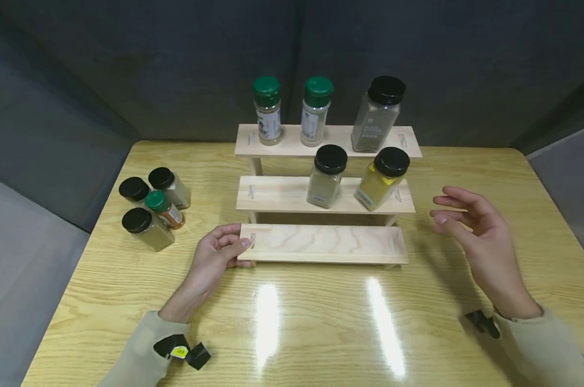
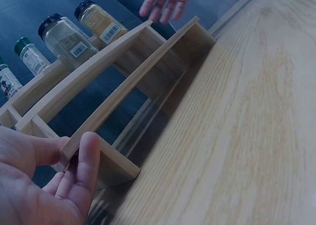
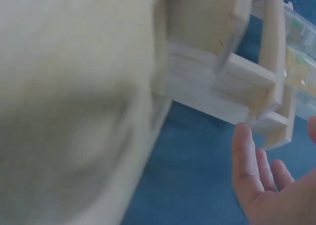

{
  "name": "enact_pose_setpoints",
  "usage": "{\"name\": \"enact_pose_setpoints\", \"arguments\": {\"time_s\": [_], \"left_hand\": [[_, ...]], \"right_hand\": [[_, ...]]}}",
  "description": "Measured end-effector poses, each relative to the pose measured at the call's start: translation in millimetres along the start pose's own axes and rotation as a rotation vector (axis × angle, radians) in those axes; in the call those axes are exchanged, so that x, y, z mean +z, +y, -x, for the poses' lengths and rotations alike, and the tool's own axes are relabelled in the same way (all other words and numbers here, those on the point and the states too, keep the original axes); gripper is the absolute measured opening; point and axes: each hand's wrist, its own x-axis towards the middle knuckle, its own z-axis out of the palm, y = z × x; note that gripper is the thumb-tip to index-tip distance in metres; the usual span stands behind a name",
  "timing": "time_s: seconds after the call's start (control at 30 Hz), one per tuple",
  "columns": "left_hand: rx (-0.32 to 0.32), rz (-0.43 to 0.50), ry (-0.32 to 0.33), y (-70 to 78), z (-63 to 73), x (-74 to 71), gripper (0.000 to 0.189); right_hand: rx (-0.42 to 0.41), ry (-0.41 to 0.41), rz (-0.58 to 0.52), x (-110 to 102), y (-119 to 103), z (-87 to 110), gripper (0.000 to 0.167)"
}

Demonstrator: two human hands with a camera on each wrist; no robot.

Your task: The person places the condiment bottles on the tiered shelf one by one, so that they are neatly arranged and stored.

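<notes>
A three-tier wooden spice rack [image 1: 321, 244] stands mid-table. My left hand [image 1: 219, 250] pinches the left end of its lowest step, thumb on top and fingers beneath, as the left wrist view shows too. To the right of the rack, my right hand [image 1: 485, 236] is held apart from it with relaxed fingers and nothing in them. On the middle step stand a black-capped jar of pale powder [image 1: 324, 183] and a black-capped yellow jar [image 1: 380, 183]. The top step carries two green-capped shakers [image 1: 268, 118] and a tall black pepper jar [image 1: 375, 121]. No jar stands on the lowest step.
Left of the rack, several jars are grouped on the table [image 1: 311, 333]: black-capped ones such as the front jar [image 1: 151, 231] and a small green-capped shaker [image 1: 168, 212]. Dark fabric [image 1: 200, 64] hangs behind the table's back edge.
</notes>
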Motion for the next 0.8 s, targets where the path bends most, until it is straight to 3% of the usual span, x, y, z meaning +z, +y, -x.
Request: {"name": "enact_pose_setpoints", "arguments": {"time_s": [0.47, 0.8], "left_hand": [[0.004, -0.01, -0.001, 0.9, 0.6, 0.0, 0.045], [0.001, -0.009, 0.002, 0.3, 0.7, -0.3, 0.045]], "right_hand": [[0.296, -0.102, -0.08, 3.9, 26.4, 14.7, 0.041], [0.345, -0.178, -0.032, 5.4, 34.1, 14.3, 0.04]]}}
